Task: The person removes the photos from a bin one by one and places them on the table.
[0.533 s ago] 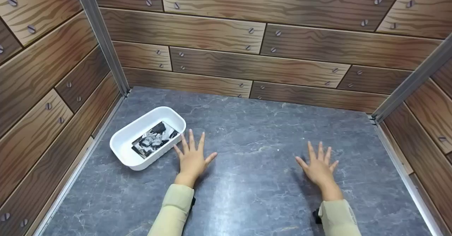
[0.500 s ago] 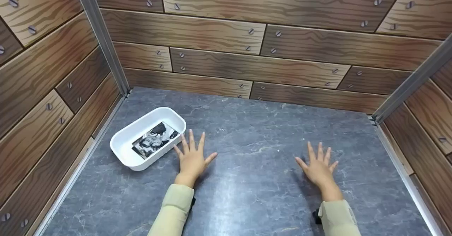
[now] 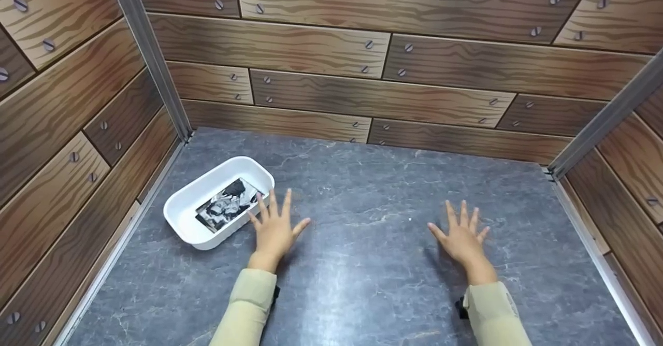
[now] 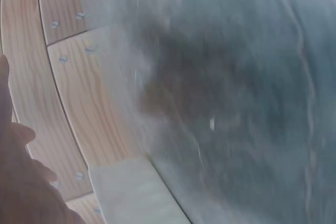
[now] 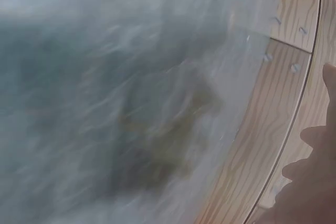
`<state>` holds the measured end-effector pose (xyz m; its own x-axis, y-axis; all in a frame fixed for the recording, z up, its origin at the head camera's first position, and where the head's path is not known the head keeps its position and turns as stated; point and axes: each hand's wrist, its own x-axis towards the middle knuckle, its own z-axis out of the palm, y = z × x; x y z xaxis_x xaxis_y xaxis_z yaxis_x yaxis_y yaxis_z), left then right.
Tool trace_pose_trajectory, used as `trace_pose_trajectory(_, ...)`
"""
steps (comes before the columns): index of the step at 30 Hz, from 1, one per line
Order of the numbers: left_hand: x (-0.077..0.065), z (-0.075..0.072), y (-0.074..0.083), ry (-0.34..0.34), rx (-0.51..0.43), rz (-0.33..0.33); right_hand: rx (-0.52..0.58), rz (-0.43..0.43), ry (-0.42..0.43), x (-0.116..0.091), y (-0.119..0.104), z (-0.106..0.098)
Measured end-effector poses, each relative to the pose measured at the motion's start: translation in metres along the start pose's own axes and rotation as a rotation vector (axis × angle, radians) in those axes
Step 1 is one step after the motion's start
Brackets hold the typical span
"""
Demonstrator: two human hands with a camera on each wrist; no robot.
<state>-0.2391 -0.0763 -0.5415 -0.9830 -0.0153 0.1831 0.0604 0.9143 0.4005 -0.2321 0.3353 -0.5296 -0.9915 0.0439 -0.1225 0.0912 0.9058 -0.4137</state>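
A white plastic tub (image 3: 186, 216) stands at the left of the grey marbled surface. Inside it lies a flat rectangular item (image 3: 225, 205) with a black-and-white print, its kind unclear. My left hand (image 3: 273, 234) is held beside the tub's right side, fingers spread and straight, the outer ones overlapping the tub's rim in the head view. Well off to the right, my right hand (image 3: 463, 240) has its fingers spread too and holds nothing. At the edges of the wrist views, parts of the left hand (image 4: 26, 187) and right hand (image 5: 310, 182) show.
The marbled surface (image 3: 362, 190) is bounded by a wood-plank-patterned back wall (image 3: 321, 92), a left wall (image 3: 52, 180) and a right wall. Grey metal posts (image 3: 155, 61) mark the corners, and a metal strip runs along each side edge.
Both hands have shifted slightly to the left, fingers still spread. The left fingers now overlap more of the tub's rim. The tub and its contents stay in place.
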Motion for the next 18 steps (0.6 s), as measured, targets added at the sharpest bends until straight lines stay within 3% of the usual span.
trace_pose_trajectory(4,0.003,-0.014,-0.018,0.031,-0.028,-0.054,0.038,-0.039,0.031,0.018,-0.026,0.006)
trace_pose_trajectory(10,0.001,-0.039,-0.056,0.168,-0.123,-0.152,0.283,-0.207,0.118,0.049,-0.098,0.033)
trace_pose_trajectory(14,-0.005,-0.057,-0.082,0.216,-0.265,-0.260,0.511,-0.260,0.027,0.066,-0.158,0.059)
trace_pose_trajectory(18,-0.013,-0.070,-0.103,0.286,-0.382,-0.372,0.813,-0.151,-0.128,0.079,-0.217,0.086)
